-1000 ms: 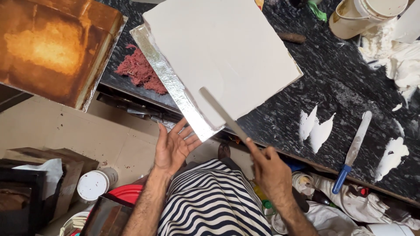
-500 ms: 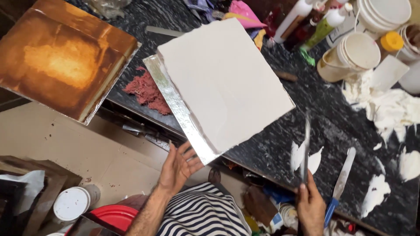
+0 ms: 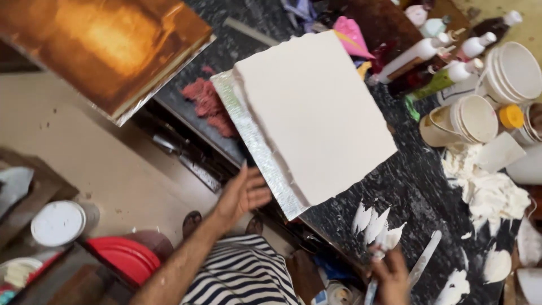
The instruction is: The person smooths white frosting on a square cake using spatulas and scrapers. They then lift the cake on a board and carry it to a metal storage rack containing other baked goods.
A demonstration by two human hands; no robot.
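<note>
bench [image 3: 429,186]: dark, smeared with white paste.
canvas [image 3: 316,113]: white, centre of bench, near corner overhanging; a nudge could tip it.
left hand [image 3: 243,195]: grip apart, at canvas's foil edge.
right hand [image 3: 389,274]: grip clamped on knife [image 3: 377,262]; might smear paste.

Board [image 3: 316,113] coated off-white, edged in silver foil [image 3: 257,147]. Bench [image 3: 418,192] black, speckled, smeared with white paste [image 3: 375,223]. Red-brown lump [image 3: 212,104] noted beside the foil. Shirt [image 3: 243,277] striped navy and white. Second panel [image 3: 107,48] stained amber-brown.

A dark speckled worktop [image 3: 418,192] stands over a pale beige floor [image 3: 96,164].
</note>
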